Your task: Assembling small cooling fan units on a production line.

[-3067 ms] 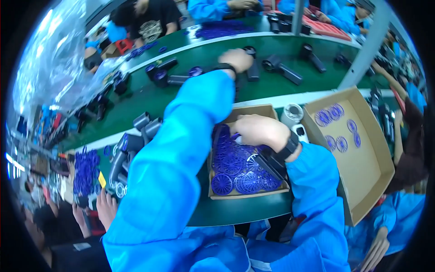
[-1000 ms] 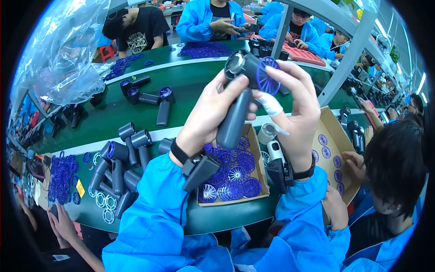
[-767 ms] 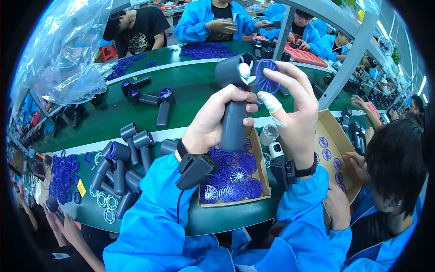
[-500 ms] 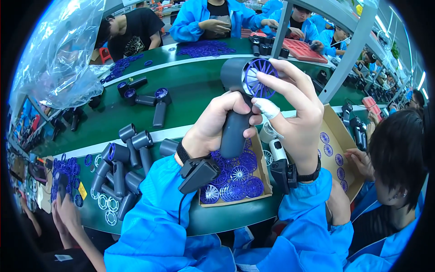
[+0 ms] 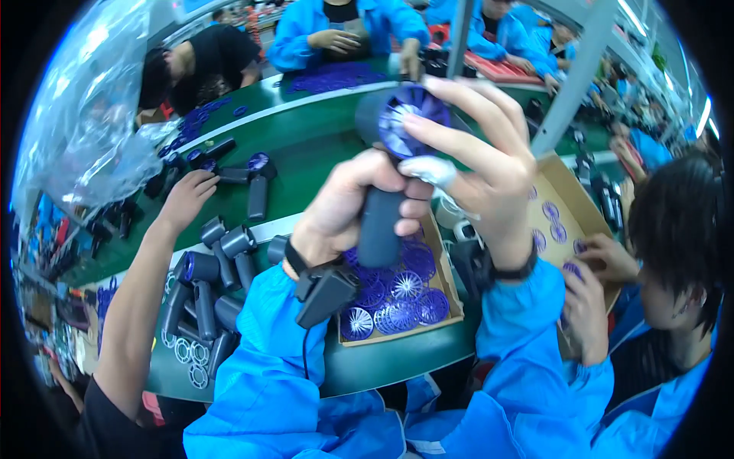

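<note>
My left hand (image 5: 340, 195) is wrapped round the handle of a dark grey handheld fan (image 5: 380, 229) and holds it upright. A round purple grille (image 5: 419, 111) sits at the fan's open head. My right hand (image 5: 493, 164) has its fingertips and its white-wrapped thumb on that grille; motion blurs the fingers, and I cannot tell whether the grille is seated. Under my hands stands a cardboard box (image 5: 405, 335) filled with loose purple grilles (image 5: 405, 285).
Several grey fan bodies (image 5: 205, 306) and pale rings (image 5: 191, 352) lie on the green bench at left. A co-worker's bare arm (image 5: 141, 298) reaches across there. At right a co-worker handles grilles beside another cardboard box (image 5: 592, 218). A metal post (image 5: 573, 84) rises at right.
My hands and the fan have shifted slightly left, with the right hand still on the grille. The left co-worker's arm has reached forward to fans on the green belt.
</note>
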`<state>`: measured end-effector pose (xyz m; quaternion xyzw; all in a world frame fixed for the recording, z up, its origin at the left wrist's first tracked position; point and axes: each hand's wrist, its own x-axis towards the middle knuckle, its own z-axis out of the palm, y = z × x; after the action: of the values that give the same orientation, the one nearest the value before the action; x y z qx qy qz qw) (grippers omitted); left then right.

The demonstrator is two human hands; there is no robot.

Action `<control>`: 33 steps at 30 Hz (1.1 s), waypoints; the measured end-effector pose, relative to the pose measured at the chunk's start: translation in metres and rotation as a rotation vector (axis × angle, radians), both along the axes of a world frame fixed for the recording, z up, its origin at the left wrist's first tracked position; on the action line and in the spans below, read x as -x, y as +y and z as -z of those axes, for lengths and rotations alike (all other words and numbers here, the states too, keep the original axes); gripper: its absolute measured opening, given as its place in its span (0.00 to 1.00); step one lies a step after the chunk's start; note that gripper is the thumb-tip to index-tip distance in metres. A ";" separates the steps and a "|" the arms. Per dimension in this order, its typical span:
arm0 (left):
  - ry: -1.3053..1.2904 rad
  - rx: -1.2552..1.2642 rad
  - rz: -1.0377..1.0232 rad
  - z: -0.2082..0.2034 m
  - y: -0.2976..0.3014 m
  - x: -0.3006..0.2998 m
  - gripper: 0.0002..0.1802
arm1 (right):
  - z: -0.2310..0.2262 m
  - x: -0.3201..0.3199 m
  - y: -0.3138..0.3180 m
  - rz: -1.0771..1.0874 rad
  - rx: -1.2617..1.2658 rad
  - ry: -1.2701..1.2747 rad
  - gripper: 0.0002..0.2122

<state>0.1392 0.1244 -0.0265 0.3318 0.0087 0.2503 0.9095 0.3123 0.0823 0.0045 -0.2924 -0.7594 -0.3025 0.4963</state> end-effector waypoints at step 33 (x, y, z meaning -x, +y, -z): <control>0.595 -0.641 -0.840 0.020 0.037 -0.034 0.30 | 0.033 0.002 0.036 -0.832 0.968 1.021 0.11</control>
<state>0.1736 0.1614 -0.0462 0.6131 0.3172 0.4745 0.5462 0.3101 0.1179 -0.0289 -0.2703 -0.5328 0.4382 0.6715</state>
